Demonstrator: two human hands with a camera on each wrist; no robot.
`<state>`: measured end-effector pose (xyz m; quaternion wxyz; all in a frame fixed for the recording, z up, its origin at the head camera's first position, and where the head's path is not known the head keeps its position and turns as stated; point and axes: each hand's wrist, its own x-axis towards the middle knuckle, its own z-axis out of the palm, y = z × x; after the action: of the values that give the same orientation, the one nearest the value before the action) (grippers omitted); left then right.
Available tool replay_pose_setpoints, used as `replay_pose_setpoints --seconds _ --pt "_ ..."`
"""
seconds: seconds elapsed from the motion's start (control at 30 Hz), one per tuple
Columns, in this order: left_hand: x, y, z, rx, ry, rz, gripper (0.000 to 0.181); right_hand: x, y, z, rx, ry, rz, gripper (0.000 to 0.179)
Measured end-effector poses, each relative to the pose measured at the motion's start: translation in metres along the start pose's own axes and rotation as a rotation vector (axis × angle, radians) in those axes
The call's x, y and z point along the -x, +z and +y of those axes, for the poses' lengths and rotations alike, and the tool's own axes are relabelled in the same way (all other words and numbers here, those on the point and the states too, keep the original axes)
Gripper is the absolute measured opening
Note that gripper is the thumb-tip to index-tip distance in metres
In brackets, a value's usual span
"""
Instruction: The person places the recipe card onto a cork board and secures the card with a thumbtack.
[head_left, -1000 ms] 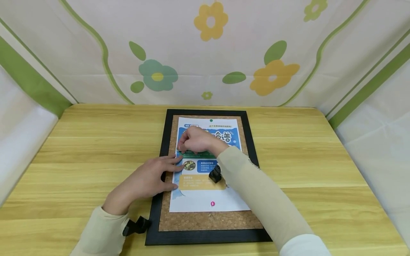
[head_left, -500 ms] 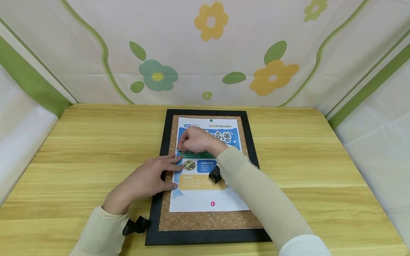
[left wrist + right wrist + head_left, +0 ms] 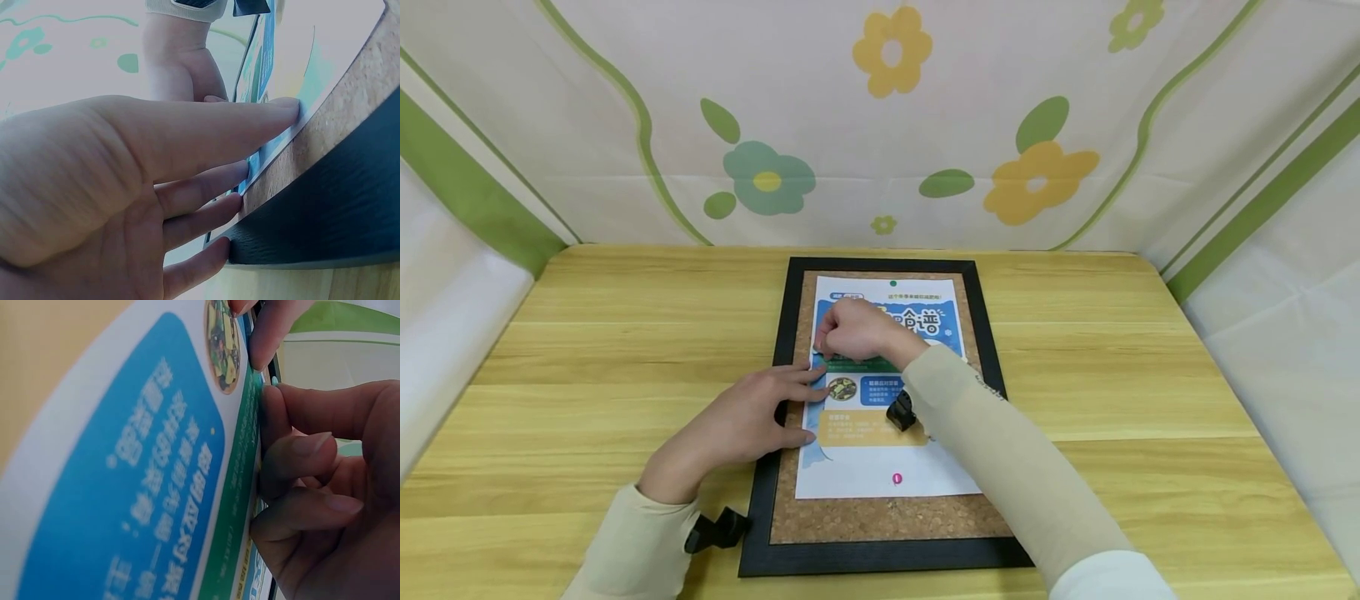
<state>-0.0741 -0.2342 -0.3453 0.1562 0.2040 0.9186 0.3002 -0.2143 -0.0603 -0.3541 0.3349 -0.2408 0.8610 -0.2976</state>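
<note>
A printed poster (image 3: 865,462) lies on a cork board (image 3: 880,523) with a black frame (image 3: 895,557). My right hand (image 3: 859,327) is at the poster's left edge, beside the dark green band. Its thumb and index finger pinch a small teal pushpin (image 3: 275,381), mostly hidden between the fingertips, close against the paper. My left hand (image 3: 756,412) reaches over the frame's left side, fingers extended and spread, fingertips resting along the poster's left edge. In the left wrist view, its thumb (image 3: 284,111) presses on the paper.
A green pin (image 3: 893,283) sits at the poster's top middle and a magenta pin (image 3: 897,479) near its bottom. The board lies on a wood-grain table (image 3: 1112,375). A flower-patterned curtain (image 3: 850,125) stands behind.
Both hands keep almost the same place, the right one still pinching at the poster's left edge. The head view has shifted very slightly.
</note>
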Motion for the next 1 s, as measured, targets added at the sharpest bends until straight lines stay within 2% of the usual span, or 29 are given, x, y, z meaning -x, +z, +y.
replay_pose_setpoints --seconds 0.47,1.0 --pt "0.0005 0.0005 -0.0003 0.0 -0.004 -0.003 0.051 -0.0015 -0.0003 -0.002 -0.026 0.019 -0.002 0.022" --pt "-0.0006 0.0002 0.0002 -0.002 -0.02 -0.008 0.05 -0.0018 -0.0008 -0.0064 0.0 0.047 -0.001 0.022"
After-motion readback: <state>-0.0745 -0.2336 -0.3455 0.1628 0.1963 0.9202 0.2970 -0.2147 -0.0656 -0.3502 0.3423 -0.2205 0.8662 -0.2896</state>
